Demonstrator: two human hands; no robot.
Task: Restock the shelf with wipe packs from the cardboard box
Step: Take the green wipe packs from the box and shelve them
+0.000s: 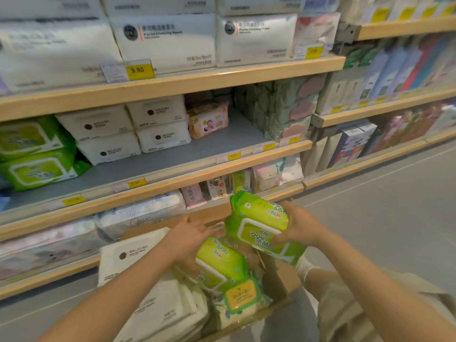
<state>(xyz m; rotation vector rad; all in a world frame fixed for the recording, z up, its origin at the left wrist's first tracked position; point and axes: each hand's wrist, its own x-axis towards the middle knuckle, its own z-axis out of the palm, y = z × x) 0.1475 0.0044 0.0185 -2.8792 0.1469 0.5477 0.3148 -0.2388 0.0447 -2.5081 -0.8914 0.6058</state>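
— Forearms are reaching in from the bottom edge, and below them the box (278, 275) is sitting on the floor, holding white packs (158, 299) on its left side and green ones on its right.

— What is the right hand (299, 227) doing?

— It is holding a green pack (259, 224) just above the box, thumb curling over the lid side and fingers going behind. That grip is closing round the pack's right end.

— And the left hand (190, 239)?

— It is resting on a second green pack (222, 261) lying in the box, fingers spread and fairly straight, so its grip is wide.

— Where is the shelf (158, 166) sitting?

— Just behind the box. Green packs (37, 154) are stacking at its left end, white ones (128, 132) beside them, and grey board is showing bare in the middle
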